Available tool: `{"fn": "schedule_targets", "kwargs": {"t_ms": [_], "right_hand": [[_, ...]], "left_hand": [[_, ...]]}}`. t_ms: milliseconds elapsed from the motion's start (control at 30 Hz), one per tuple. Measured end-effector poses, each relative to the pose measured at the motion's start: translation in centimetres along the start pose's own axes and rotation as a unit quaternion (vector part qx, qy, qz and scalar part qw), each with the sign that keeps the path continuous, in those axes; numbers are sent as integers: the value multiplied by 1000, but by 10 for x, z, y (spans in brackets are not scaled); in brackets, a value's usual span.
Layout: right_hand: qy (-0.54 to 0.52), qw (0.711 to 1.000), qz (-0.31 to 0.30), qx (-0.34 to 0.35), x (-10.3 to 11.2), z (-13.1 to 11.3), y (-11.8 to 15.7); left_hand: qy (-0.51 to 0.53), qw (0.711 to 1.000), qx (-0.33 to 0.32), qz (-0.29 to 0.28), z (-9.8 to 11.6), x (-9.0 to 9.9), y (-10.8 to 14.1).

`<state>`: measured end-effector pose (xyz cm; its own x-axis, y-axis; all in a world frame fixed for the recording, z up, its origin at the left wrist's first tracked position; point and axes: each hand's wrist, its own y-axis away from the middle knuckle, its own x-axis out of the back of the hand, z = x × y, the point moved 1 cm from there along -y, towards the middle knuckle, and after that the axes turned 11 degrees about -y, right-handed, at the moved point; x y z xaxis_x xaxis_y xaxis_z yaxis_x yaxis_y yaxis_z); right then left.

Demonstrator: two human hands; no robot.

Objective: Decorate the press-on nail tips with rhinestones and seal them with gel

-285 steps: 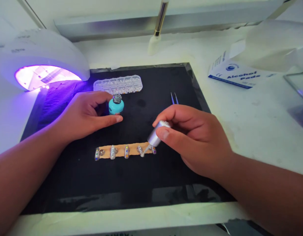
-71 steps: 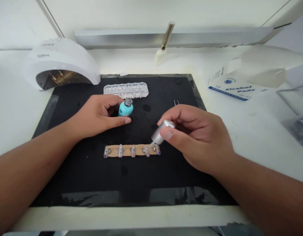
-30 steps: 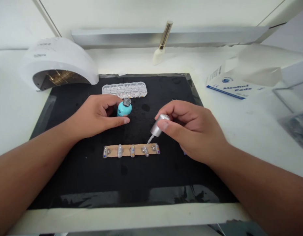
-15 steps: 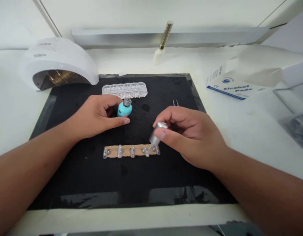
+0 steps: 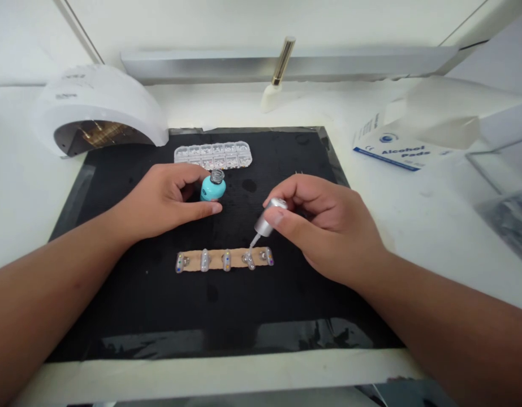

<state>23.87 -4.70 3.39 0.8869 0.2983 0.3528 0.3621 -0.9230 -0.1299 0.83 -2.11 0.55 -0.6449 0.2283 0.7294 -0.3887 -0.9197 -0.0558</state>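
My left hand [image 5: 176, 195] is closed round a turquoise nail polish bottle [image 5: 212, 187] with its neck uncovered. Between the thumb and fingers of my right hand [image 5: 320, 226] is the silver cap of a nail polish brush [image 5: 264, 219], tilted so the bristles point down and left. The brush tip is at the upper end of a press-on nail [image 5: 249, 259], the second from the right on a tan strip [image 5: 216, 260]. Several nails lie across that strip, some dotted with coloured gems.
A white nail lamp [image 5: 112, 113] stands at the back left. Behind my left hand is a clear compartment case [image 5: 214, 155] of small gems. A gold-capped bottle [image 5: 277, 76] stands at the back, an alcohol pads box [image 5: 402, 150] at the right. A black mat [image 5: 201, 316] lies underneath.
My right hand has raised the brush slightly, from the nail's lower part to its upper end. The left hand keeps the bottle in about the same place.
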Motion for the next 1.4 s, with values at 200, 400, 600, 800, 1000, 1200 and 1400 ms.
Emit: {"fn": "schedule_targets", "kwargs": {"t_ms": [200,400,600,800,1000,1200,1400], "right_hand": [[-41,999,19,4,-1,1,1],[-126,991,39,28,4,5,1],[-188,976,72,84,4,13,-3],[-238,953,135,126,1,8,-8],[-228,948,159,151,-1,5,-7],[-177,958,155,163,-1,8,-5],[-104,973,150,139,-3,11,-4]], "left_hand": [[3,1000,0,2,4,1,0],[3,999,-48,-2,1,2,0],[6,993,-119,4,4,2,0],[17,985,-170,-13,7,0,-5],[3,980,-192,-42,6,-3,-8],[-1,977,-201,-66,7,-4,-8],[-3,977,-200,-73,6,-5,-9]]}}
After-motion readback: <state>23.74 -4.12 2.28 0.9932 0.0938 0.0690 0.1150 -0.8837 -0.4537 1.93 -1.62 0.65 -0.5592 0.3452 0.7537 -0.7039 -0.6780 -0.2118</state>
